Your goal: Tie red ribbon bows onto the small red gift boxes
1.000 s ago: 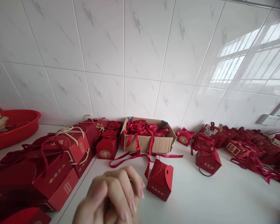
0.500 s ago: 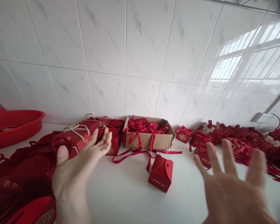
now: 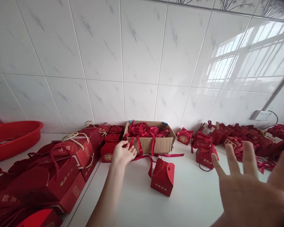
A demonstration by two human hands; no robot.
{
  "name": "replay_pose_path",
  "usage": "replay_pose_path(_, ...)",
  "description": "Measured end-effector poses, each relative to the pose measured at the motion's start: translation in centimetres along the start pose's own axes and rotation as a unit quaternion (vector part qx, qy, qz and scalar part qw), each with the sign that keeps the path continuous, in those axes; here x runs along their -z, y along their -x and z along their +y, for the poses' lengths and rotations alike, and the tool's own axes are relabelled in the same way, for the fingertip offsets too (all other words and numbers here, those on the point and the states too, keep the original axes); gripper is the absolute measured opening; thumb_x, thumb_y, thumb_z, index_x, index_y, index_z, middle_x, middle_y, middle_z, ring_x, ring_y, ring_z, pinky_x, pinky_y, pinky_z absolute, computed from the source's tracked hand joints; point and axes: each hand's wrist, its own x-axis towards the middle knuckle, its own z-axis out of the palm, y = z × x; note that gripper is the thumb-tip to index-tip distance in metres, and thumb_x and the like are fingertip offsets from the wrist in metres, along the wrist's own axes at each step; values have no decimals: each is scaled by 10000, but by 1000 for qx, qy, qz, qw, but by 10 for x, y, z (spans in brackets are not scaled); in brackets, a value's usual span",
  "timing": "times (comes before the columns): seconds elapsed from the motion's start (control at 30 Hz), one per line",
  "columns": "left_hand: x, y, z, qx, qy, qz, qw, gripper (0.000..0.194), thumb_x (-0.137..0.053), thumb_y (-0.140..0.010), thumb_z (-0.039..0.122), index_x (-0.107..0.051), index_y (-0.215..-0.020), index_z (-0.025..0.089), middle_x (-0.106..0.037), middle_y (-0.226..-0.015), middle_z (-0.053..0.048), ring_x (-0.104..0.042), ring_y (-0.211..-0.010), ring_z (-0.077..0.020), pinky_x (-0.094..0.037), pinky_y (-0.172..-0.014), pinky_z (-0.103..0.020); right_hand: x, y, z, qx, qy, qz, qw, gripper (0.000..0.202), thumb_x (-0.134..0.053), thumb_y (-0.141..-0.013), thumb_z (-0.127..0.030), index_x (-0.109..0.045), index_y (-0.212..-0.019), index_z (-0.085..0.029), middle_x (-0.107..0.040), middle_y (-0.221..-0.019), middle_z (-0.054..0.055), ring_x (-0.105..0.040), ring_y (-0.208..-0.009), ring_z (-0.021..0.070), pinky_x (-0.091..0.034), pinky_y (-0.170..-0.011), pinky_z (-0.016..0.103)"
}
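Note:
My left hand [image 3: 124, 154] is palm up with its fingers loosely curled and apart, holding nothing, near the front left corner of a cardboard box [image 3: 157, 145]. Red ribbons [image 3: 146, 129] fill that box, and some trail over its front onto the table. A small red gift box [image 3: 163, 178] stands on the white table [image 3: 132, 201] in front, between my hands. My right hand [image 3: 253, 186] is raised at the lower right, fingers spread wide and holding nothing. Beyond it sit ribbon-tied red gift boxes [image 3: 205, 156].
Red boxes with rope handles [image 3: 71, 157] are stacked along the left. Behind them stands a red plastic basin [image 3: 16, 138]. Rows of small red boxes [image 3: 241, 135] line the right side by the tiled wall [image 3: 142, 63]. A power socket [image 3: 261, 115] with a cable is mounted there.
My left hand has reached forward and right, from beside the rope-handled boxes to near the cardboard box. My right hand has shifted right and stays spread. The view has turned slightly.

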Motion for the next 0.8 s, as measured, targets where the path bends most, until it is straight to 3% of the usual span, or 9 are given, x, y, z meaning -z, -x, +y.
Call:
replay_pose_path(0.03,0,-7,-6,21,-11,-9,1000,318,-548,-720,199,-462,-1024,159,-387,-1255,-162,-312,-1307,-255,-430,-852,-302,-6,-4,-1,15,-27,13,999,777,-486,-724,-559,-37,-1356,-617,-167,-1502,-203,-146,-1406,238,-348,-992,609)
replay_pose_path(0.13,1,-16,-18,48,-34,-42,997,379,-557,-707,157,-437,-1066,138,-386,-1240,-174,-409,-1229,-253,-460,-717,-253,-17,-16,11,25,-132,21,991,697,-336,-756,-652,-202,-1416,-471,-283,-1498,-67,-235,-1381,289,-308,-1009,628)
replay_pose_path(0.23,1,-16,-22,53,-41,-96,993,340,-533,-724,135,-448,-1053,123,-490,-1128,-157,-564,-1012,-211,-465,-608,-223,-21,-27,30,-3,-167,-62,984,636,-370,-786,-588,-360,-1387,-380,-310,-1493,-7,-270,-1368,305,-328,-1006,602)
replay_pose_path(0.37,-7,-5,-24,42,-67,-163,983,181,-518,-762,124,-536,-940,101,-602,-877,-105,-614,-752,-173,-483,-585,-243,-27,-36,44,-123,-107,-186,969,388,-473,-848,-460,-622,-1169,-299,-450,-1410,46,-302,-1354,287,-333,-1048,488)
replay_pose_path(0.5,-13,12,-30,-16,-138,-213,967,19,-578,-765,118,-580,-784,123,-591,-699,-37,-574,-648,-138,-482,-648,-255,-47,-43,54,-223,-54,-213,950,331,-502,-870,-474,-642,-1105,-289,-550,-1310,42,-445,-1247,272,-335,-1043,449)
replay_pose_path(0.6,-16,24,-36,-110,-302,-249,913,120,-615,-779,221,-558,-701,149,-529,-618,12,-504,-620,-112,-432,-643,-233,-64,-45,66,-252,-52,-253,933,377,-517,-852,-519,-608,-1147,-302,-575,-1266,36,-453,-1235,248,-314,-1053,440)
replay_pose_path(0.7,-18,37,-40,-184,-478,-251,821,216,-572,-810,286,-501,-645,165,-453,-584,44,-425,-604,-97,-363,-619,-213,-76,-45,78,-281,-67,-269,919,430,-512,-841,-550,-572,-1199,-320,-587,-1231,34,-460,-1229,230,-326,-1046,428)
replay_pose_path(0.8,-21,58,-42,-200,-602,-276,722,209,-504,-834,291,-489,-661,176,-435,-620,44,-410,-615,-106,-331,-584,-219,-81,-43,82,-292,-103,-269,912,397,-502,-857,-517,-600,-1170,-293,-626,-1154,44,-539,-1137,223,-386,-997,402)
